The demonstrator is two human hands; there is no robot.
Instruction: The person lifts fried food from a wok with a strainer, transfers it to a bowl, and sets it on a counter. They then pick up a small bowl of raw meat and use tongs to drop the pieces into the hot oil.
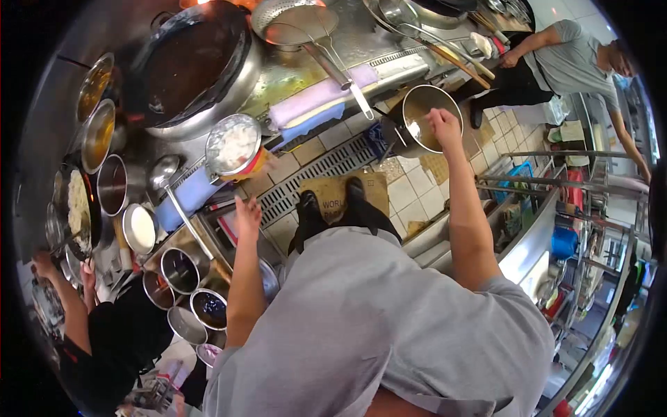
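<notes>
My left hand [247,217] is held out with its fingers apart and nothing in it. Just beyond it a metal bowl [234,144] of white food, perhaps rice, sits at the stove's edge. A yellow and red container [254,165] shows under or beside that bowl. My right hand [445,129] is over the rim of a tall metal pot [453,105], its fingers curled in. Whether anything is between those fingers is hidden. Inside the pot lie a brownish bottom and a bright white patch.
A large black wok [187,66] sits on the stove, with a strainer [295,24] and folded towels [323,97] nearby. A ladle [182,201] and several metal bowls line the left. One co-worker [104,326] handles a pan; another [570,59] stands right. Metal racks [549,174] stand right.
</notes>
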